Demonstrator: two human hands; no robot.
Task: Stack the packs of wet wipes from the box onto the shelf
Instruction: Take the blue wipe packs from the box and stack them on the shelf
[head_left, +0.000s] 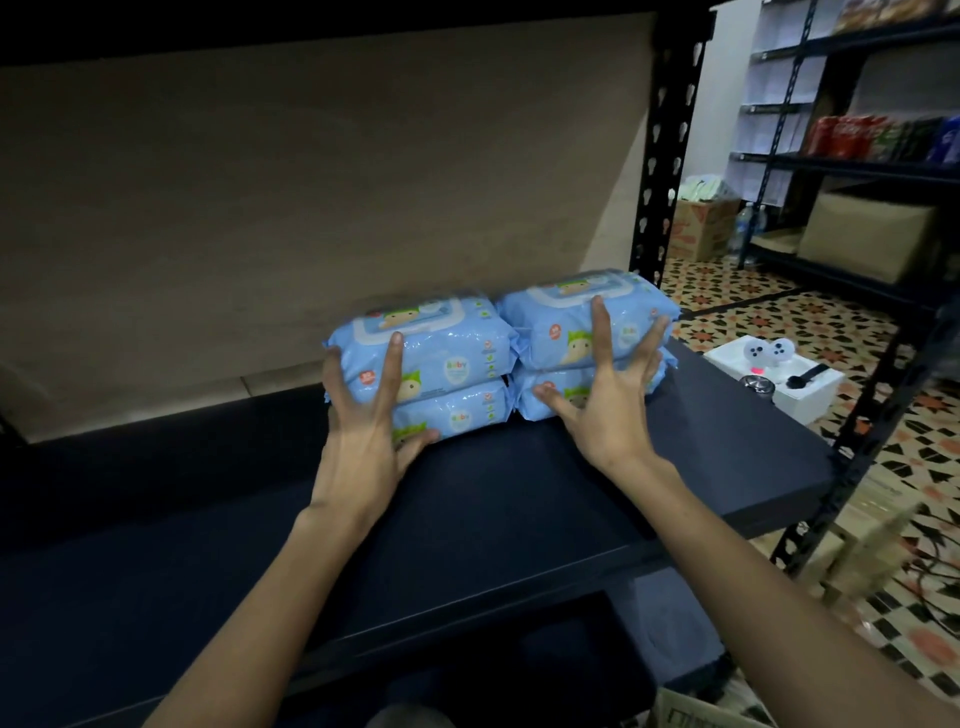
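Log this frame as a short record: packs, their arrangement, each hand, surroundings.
packs: four blue wet-wipe packs on the shelf
arrangement: two stacks of two, side by side, left stack, right stack
left hand: fingers spread, pressing left stack
right hand: fingers spread, pressing right stack
surroundings: white box on the tiled floor, right

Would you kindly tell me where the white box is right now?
In the head view, the white box sits on the patterned floor at right, just beyond the shelf's right end, past the wipes packs.
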